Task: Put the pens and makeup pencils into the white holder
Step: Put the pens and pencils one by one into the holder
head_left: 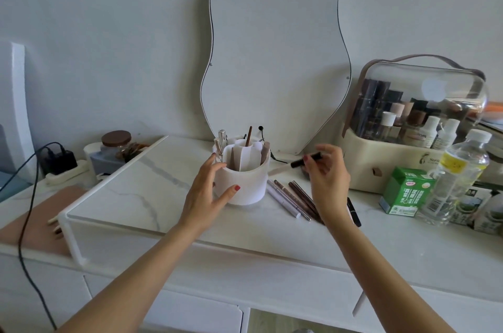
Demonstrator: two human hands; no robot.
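Note:
The white holder (246, 183) stands on a white marble-look riser, with several pencils and silver-capped pens upright in its compartments. My left hand (208, 193) wraps around the holder's left side. To the holder's right, my right hand (325, 174) pinches a black-and-white makeup pencil (296, 162), held roughly level above the table. Several pens and makeup pencils (292, 199) lie loose on the riser between the holder and my right hand. A black pen (353, 211) lies partly hidden under my right wrist.
A wavy mirror (272, 60) leans on the wall behind. A clear-lidded cosmetics case (413, 128) stands at the right, with a green carton (405, 191) and a water bottle (460, 174) before it. At left are a jar (117, 142) and a power strip with cable (60, 166).

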